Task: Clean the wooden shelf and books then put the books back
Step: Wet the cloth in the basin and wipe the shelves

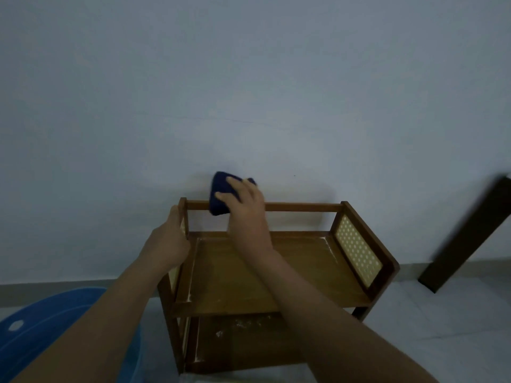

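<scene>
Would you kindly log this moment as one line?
right hand: wiping shelf back rail with blue cloth | left hand: steadying left side | books: none visible

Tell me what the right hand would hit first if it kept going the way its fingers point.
The right hand, holding the dark blue cloth on the wooden shelf's back rail, points up and left. The pale wall would probably come first; depth is unclear.

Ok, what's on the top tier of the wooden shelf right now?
No books: the top tier of the wooden shelf shows bare wood with pale streaks. The right forearm covers a strip of it. The right hand presses a dark blue cloth on the back rail.
</scene>
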